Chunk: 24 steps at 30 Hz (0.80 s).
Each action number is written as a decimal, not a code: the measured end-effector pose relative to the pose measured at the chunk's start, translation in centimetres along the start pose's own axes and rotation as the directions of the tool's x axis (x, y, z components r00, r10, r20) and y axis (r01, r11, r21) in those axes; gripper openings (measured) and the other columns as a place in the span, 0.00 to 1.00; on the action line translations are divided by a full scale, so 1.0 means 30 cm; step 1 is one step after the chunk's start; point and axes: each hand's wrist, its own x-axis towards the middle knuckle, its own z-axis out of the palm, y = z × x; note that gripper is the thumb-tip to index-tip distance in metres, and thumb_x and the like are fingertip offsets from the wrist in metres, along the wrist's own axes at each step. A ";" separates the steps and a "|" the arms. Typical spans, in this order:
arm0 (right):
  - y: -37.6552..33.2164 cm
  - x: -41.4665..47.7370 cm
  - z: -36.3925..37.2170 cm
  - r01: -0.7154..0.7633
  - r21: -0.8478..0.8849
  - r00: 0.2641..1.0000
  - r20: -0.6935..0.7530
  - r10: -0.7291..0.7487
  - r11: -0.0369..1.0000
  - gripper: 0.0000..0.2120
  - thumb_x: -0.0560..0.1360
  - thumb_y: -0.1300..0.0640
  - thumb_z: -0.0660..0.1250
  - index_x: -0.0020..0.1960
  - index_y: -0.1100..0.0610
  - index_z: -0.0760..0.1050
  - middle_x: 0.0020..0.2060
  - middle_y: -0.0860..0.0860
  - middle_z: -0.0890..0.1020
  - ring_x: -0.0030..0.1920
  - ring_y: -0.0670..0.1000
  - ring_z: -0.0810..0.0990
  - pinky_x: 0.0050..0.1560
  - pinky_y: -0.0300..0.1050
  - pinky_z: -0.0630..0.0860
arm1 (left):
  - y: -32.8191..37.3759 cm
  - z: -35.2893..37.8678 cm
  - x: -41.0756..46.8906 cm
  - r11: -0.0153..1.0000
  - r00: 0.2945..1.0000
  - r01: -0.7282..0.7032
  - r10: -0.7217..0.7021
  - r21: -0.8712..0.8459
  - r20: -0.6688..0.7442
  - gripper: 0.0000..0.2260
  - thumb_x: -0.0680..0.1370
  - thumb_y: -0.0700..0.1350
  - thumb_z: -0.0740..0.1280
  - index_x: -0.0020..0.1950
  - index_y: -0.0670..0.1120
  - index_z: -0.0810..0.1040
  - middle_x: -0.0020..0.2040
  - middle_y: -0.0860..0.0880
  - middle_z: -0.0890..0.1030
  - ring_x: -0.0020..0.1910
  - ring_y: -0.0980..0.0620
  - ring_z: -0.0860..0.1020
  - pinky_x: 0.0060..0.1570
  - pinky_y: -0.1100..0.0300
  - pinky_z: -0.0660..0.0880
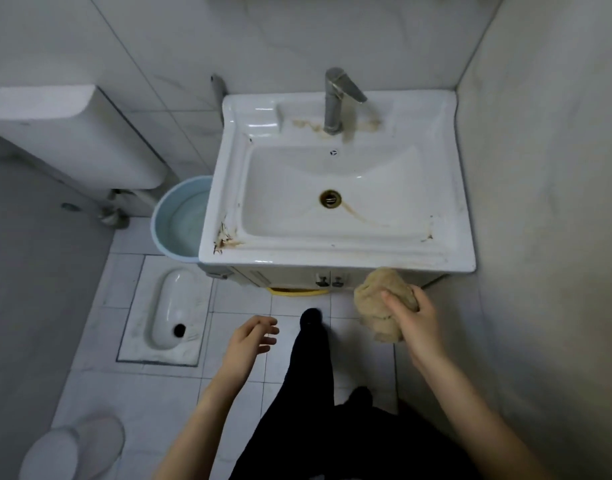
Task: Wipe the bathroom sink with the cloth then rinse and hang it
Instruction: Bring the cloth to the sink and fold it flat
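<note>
- Head view: the cloth (377, 306), a bunched tan terry wad, is gripped by the right hand (415, 323) just in front of the sink (332, 252).
- The left hand (249, 341) is held loosely spread and empty, further out from the sink.
- Wiping is judged not yet done: brown stains are seen on the glossy white sink, and rinsing and hanging remain.
- A brushed metal tap (335, 102) is mounted at the sink's back.

Counted: one sink (332, 252), one tap (334, 102), one cloth (377, 299), one blue basin (179, 216), one squat pan (169, 306), one cistern (72, 133), two slippers (93, 438), two hands: left hand (249, 341), right hand (415, 320).
</note>
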 end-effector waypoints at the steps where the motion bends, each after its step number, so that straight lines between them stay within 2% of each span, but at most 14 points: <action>1: -0.030 0.034 0.022 0.004 0.011 1.000 0.007 -0.004 1.000 0.07 0.73 0.57 0.73 0.51 0.56 0.79 0.47 0.58 0.85 0.50 0.59 0.83 0.50 0.58 0.80 | 0.020 -0.005 0.039 1.000 1.000 0.005 -0.005 0.002 0.010 0.11 0.82 0.41 0.59 0.53 0.41 0.81 0.51 0.41 0.83 0.49 0.43 0.81 0.56 0.48 0.76; 4: -0.132 0.135 0.100 0.021 0.058 1.000 0.009 -0.021 0.998 0.05 0.73 0.58 0.73 0.49 0.54 0.80 0.45 0.52 0.85 0.47 0.53 0.84 0.44 0.46 0.81 | 0.110 -0.019 0.161 1.000 0.999 0.007 -0.007 -0.002 0.036 0.11 0.82 0.42 0.60 0.52 0.43 0.81 0.49 0.42 0.84 0.48 0.43 0.81 0.54 0.49 0.76; 5: -0.167 0.170 0.128 0.019 0.071 1.000 0.001 -0.019 0.997 0.05 0.73 0.58 0.73 0.49 0.53 0.80 0.45 0.51 0.85 0.47 0.53 0.84 0.44 0.46 0.81 | 0.154 -0.024 0.203 1.000 0.999 -0.012 0.012 -0.001 0.046 0.10 0.82 0.43 0.60 0.52 0.44 0.82 0.49 0.43 0.84 0.48 0.43 0.82 0.54 0.50 0.77; 9: -0.305 0.315 0.235 -0.025 0.120 1.000 -0.013 0.027 0.992 0.06 0.73 0.55 0.73 0.50 0.52 0.79 0.48 0.54 0.84 0.50 0.55 0.84 0.48 0.51 0.82 | 0.377 -0.043 0.367 0.995 0.992 -0.101 0.101 -0.002 0.078 0.13 0.76 0.50 0.63 0.51 0.44 0.82 0.48 0.44 0.84 0.46 0.47 0.81 0.50 0.53 0.77; 13: -0.426 0.435 0.321 0.008 0.136 1.000 0.014 -0.010 0.991 0.06 0.73 0.54 0.73 0.49 0.52 0.80 0.49 0.55 0.85 0.50 0.55 0.84 0.52 0.58 0.81 | 0.572 -0.055 0.527 0.983 0.978 -0.177 0.172 0.038 0.118 0.11 0.82 0.41 0.59 0.54 0.39 0.80 0.50 0.40 0.83 0.46 0.46 0.80 0.51 0.54 0.76; 15: -0.476 0.491 0.361 0.019 0.141 0.999 0.023 -0.023 0.990 0.05 0.73 0.53 0.73 0.48 0.51 0.80 0.48 0.53 0.85 0.49 0.54 0.85 0.51 0.61 0.81 | 0.655 -0.043 0.595 0.974 0.968 -0.216 0.206 0.061 0.145 0.12 0.83 0.40 0.58 0.55 0.39 0.80 0.52 0.39 0.83 0.47 0.46 0.80 0.52 0.52 0.76; 18: -0.509 0.579 0.417 0.006 0.176 0.997 0.077 -0.020 0.984 0.07 0.72 0.54 0.74 0.50 0.52 0.80 0.49 0.55 0.85 0.50 0.56 0.85 0.49 0.67 0.80 | 0.751 0.002 0.693 0.971 0.961 -0.234 0.226 0.038 0.159 0.12 0.82 0.41 0.58 0.56 0.40 0.80 0.53 0.39 0.83 0.48 0.46 0.80 0.55 0.49 0.76; 20: -0.510 0.642 0.446 -0.005 0.193 0.988 0.150 -0.025 0.981 0.08 0.73 0.53 0.74 0.50 0.52 0.81 0.50 0.55 0.85 0.51 0.57 0.85 0.49 0.65 0.81 | 0.777 0.055 0.752 0.967 0.952 -0.255 0.247 0.018 0.180 0.11 0.82 0.44 0.60 0.59 0.44 0.79 0.55 0.46 0.82 0.52 0.49 0.80 0.58 0.52 0.75; 22: -0.488 0.702 0.465 -0.027 0.188 0.972 0.233 -0.018 0.982 0.09 0.73 0.51 0.73 0.52 0.51 0.81 0.51 0.55 0.85 0.51 0.57 0.85 0.44 0.62 0.82 | 0.771 0.115 0.805 0.955 0.930 -0.292 0.271 0.050 0.250 0.13 0.81 0.47 0.60 0.64 0.50 0.78 0.60 0.53 0.80 0.58 0.55 0.78 0.60 0.61 0.73; 24: -0.437 0.766 0.477 -0.074 0.177 0.959 0.283 0.021 0.981 0.12 0.73 0.50 0.73 0.54 0.53 0.81 0.51 0.56 0.85 0.51 0.57 0.85 0.39 0.60 0.82 | 0.738 0.174 0.851 0.953 0.909 -0.299 0.270 0.043 0.317 0.13 0.82 0.45 0.59 0.63 0.51 0.79 0.55 0.56 0.82 0.53 0.60 0.78 0.54 0.69 0.73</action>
